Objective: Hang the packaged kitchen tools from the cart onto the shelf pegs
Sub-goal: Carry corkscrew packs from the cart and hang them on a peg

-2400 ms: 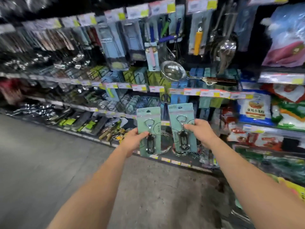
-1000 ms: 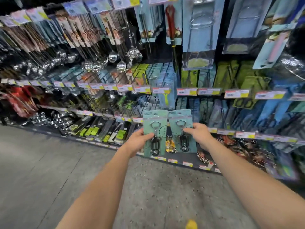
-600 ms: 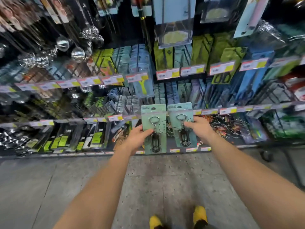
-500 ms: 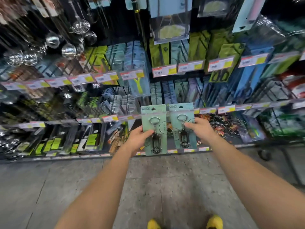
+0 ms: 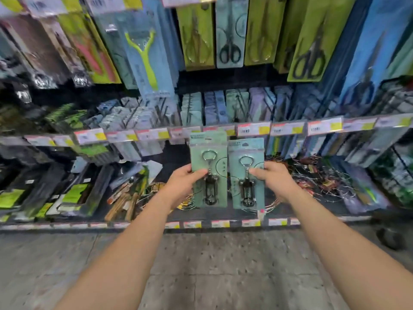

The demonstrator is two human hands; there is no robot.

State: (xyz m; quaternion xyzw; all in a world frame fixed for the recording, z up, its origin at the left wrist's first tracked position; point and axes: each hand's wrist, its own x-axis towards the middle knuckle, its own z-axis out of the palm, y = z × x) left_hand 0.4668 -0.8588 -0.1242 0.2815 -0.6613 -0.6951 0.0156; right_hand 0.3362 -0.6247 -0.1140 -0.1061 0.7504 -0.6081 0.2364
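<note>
**A:** What is nearest the camera?

**B:** Two bare forearms are reaching forward over a speckled stone floor (image 5: 223,265). The left hand (image 5: 181,186) is pinching one packaged corkscrew, the left card (image 5: 209,168), by its left edge. The right hand (image 5: 274,180) is pinching a matching one, the right card (image 5: 247,173), by its right edge. Both hands are closed on their cards and holding them upright, side by side, faces toward the camera.

**B:** Each card is pale green with a dark metal corkscrew under clear plastic.

**A:** And beyond the hands?

**B:** A low shelf of loose wire goods is sitting behind the cards. Above it, a price-tag rail (image 5: 252,129) is running across, level with the top of the left card. Farther up, packaged scissors (image 5: 229,43) and a green peeler (image 5: 145,57) are hanging.

**A:** How far along is the job?

**B:** Neither card is hanging yet; both are being held in front of the display, apart from any peg. I cannot tell which peg is meant for them, since no bare peg is showing. The cart is out of view, so I cannot say what remains in it.
</note>
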